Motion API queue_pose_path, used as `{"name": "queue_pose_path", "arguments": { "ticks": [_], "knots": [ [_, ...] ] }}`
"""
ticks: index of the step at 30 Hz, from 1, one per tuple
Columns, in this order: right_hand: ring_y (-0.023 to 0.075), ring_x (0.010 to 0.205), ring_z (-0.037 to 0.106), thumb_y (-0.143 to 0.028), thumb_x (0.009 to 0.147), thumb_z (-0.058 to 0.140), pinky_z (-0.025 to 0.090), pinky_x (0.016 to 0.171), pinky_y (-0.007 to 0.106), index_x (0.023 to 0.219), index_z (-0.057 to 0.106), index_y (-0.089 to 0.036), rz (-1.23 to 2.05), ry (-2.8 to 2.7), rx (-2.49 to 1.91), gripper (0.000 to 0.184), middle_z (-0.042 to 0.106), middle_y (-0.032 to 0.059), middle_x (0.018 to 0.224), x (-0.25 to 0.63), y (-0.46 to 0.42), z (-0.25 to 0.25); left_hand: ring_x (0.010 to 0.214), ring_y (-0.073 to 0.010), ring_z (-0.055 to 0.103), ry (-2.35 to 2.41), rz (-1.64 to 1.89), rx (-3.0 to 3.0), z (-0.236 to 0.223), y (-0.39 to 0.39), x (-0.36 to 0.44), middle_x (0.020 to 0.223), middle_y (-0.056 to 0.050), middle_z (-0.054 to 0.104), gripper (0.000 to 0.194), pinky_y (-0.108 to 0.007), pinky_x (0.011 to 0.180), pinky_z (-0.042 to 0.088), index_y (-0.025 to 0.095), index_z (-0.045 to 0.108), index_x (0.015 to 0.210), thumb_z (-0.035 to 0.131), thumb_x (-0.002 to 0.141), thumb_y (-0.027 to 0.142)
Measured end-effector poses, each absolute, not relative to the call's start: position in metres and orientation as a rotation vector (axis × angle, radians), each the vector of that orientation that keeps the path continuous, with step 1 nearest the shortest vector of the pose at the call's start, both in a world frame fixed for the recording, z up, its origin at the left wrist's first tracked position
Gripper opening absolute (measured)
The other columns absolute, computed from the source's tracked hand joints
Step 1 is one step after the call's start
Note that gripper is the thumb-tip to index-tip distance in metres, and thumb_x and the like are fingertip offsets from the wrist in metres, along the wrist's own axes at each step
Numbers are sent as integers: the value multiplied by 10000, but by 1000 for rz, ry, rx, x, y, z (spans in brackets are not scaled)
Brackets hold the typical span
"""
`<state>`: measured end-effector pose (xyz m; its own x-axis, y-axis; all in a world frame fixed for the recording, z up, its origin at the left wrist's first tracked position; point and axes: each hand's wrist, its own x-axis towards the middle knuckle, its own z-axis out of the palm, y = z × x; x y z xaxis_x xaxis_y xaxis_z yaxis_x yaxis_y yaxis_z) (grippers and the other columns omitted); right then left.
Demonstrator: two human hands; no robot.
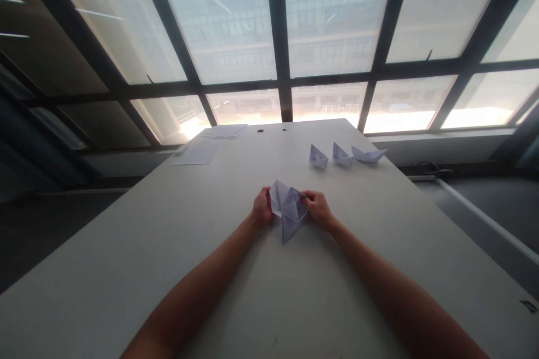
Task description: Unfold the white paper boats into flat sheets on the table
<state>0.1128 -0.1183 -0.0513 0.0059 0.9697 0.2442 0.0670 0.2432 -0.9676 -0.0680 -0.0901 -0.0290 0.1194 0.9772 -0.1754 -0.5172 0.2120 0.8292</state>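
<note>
Head camera shows the fingers of both hands closed on one pale white folded paper piece (288,208), half opened, with a sharp point directed toward the person and several creased flaps on top. The left hand (261,207) pinches its left edge and the right hand (319,208) pinches its right edge, so the paper sits between the two hands, its point touching or just above the light grey flat table (236,291); I cannot tell which. Farther on the table, to the right, three small white paper boats (342,155) stand in a row. At the far left lie flat white paper sheets (210,143). Behind the table is a large window with dark frames (278,39).
</note>
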Motion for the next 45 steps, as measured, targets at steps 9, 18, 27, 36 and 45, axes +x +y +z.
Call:
{"name": "queue_pose_path", "arguments": {
  "ticks": [9, 18, 27, 36, 45],
  "knots": [
    [164, 623, 573, -357, 766, 566, 408, 560, 248, 858, 742, -115, 852, -1206, -1154, 312, 702, 54, 719, 114, -116, -57, 683, -123, 648, 871, 1074, 1051, -27, -114, -59, 1399, -184, 528, 949, -175, 477, 421, 257, 273, 1534, 823, 766, 348],
    [206, 758, 566, -441, 759, 670, 451, 650, 304, 1026, 592, -168, 539, -1130, -1243, 389, 616, 55, 872, 119, -115, -58, 652, -222, 687, 965, 1062, 848, -30, -109, -57, 764, -123, 716, 165, -299, 608, 558, 77, 677, 939, 660, 856, 218],
    [235, 912, 500, -213, 898, 578, 438, 862, 372, 982, 707, -228, -76, -1517, -1256, 155, 548, 54, 892, 126, -127, -48, 725, -236, 699, 890, 1024, 879, -31, -110, -55, 825, -135, 738, 158, -314, 703, 548, 70, 711, 897, 698, 779, 174],
    [248, 932, 539, -372, 902, 591, 458, 855, 374, 1088, 739, -183, 76, -1465, -1269, 303, 619, 100, 974, 130, -116, -56, 771, -221, 682, 772, 962, 1008, -41, -109, -60, 865, -89, 733, 370, -280, 712, 498, 102, 711, 948, 845, 637, 250],
    [155, 589, 464, -353, 716, 616, 398, 538, 266, 551, 592, -184, 741, -1419, -1041, 238, 576, 12, 600, 131, -112, -60, 736, -236, 706, 810, 935, 933, -40, -109, -62, 824, -90, 739, 262, -311, 713, 538, 116, 700, 913, 777, 666, 157]
  ]
}}
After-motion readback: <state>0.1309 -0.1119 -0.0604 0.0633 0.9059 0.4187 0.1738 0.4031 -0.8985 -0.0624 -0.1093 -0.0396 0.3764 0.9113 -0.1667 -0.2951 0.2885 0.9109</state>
